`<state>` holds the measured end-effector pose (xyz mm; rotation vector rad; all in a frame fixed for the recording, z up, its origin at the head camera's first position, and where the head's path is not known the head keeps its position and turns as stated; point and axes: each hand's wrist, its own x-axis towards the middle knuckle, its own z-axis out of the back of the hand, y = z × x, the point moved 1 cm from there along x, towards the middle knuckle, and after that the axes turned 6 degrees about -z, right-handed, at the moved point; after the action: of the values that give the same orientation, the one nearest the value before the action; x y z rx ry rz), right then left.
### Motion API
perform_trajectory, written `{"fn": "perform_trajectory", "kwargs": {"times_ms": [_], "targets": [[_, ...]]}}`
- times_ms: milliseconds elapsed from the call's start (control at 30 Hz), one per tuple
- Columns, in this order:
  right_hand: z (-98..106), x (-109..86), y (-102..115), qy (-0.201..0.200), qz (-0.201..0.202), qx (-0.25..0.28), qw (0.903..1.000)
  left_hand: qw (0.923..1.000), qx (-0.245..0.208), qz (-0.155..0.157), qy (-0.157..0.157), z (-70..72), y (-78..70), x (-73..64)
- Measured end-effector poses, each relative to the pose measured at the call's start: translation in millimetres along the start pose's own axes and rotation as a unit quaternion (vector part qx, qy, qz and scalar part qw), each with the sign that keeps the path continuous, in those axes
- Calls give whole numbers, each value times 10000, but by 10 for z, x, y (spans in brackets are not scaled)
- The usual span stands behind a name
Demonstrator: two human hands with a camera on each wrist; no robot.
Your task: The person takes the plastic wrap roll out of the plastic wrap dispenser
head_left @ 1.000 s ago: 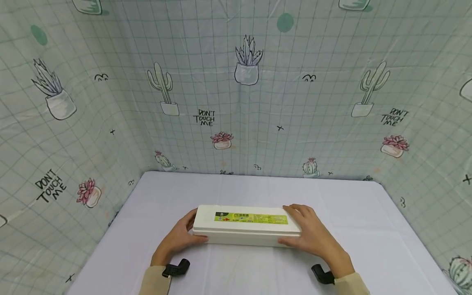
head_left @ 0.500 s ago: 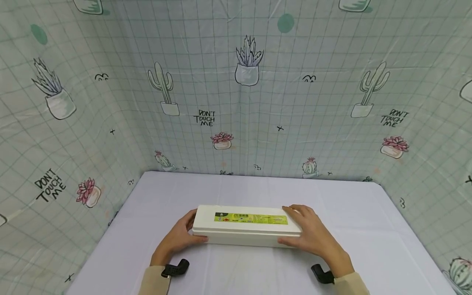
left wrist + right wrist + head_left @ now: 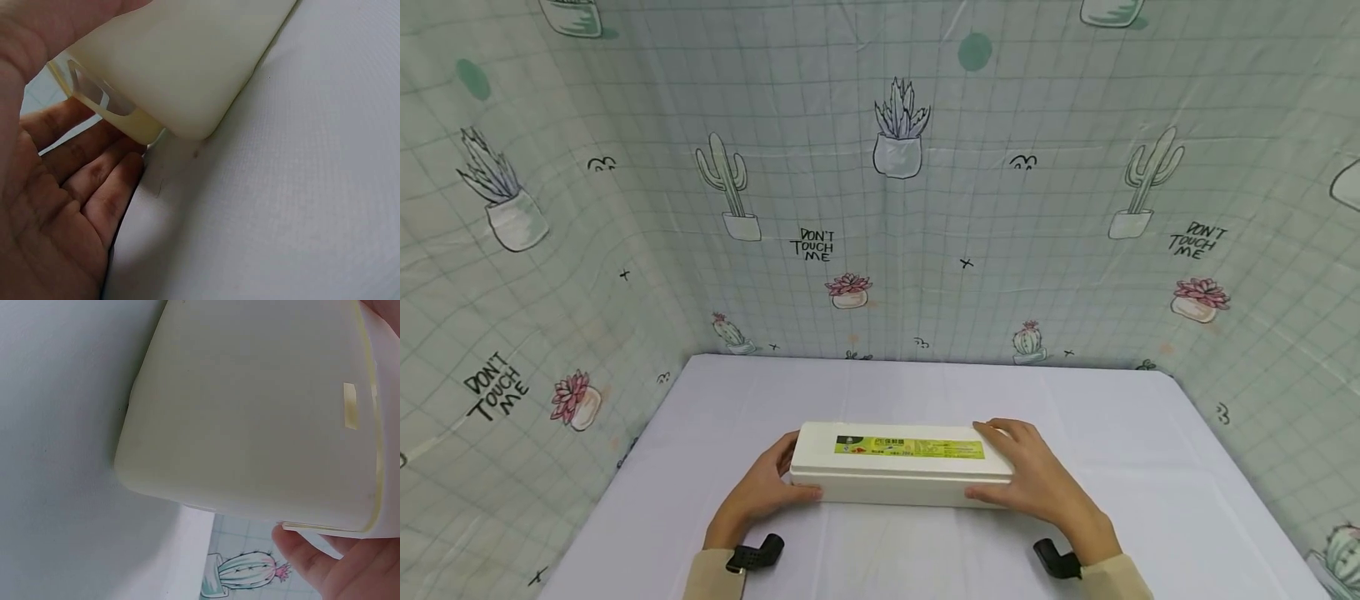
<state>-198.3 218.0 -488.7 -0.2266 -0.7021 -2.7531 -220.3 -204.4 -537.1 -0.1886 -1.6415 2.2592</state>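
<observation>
Grip is two-handed, holding the cling-film box [image 3: 895, 483] by its ends: left hand [image 3: 760, 492] at the left end, right hand [image 3: 1039, 473] at the right. Handling, as judged: press evenly from both sides, thumbs at matching height, box level. Firm rather than hard; the walls look thin and could flex. Best not to load the left end panel [image 3: 139, 127], which seems to have an opening. Box lies lengthwise between the palms, lid [image 3: 898, 465] down, label [image 3: 910, 447] up, seemingly resting on the tabletop [image 3: 895, 392]. Both thumbs on the near face; right forefinger at the lid's far edge.
</observation>
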Motion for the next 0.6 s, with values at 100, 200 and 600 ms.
{"fn": "perform_trajectory", "kwargs": {"times_ms": [100, 200, 600], "targets": [[-10, 0, -1, -15, 26, 25, 10000, 10000, -67, 42, -47, -7, 10, -22], [-12, 1, 1, -10, 41, 56, 10000, 9999, -84, 60, -16, -3, 10, -29], [56, 49, 13, -47, 516, -362, 9980, 9999, 93, 51, -2, 5, 12, -16]]}}
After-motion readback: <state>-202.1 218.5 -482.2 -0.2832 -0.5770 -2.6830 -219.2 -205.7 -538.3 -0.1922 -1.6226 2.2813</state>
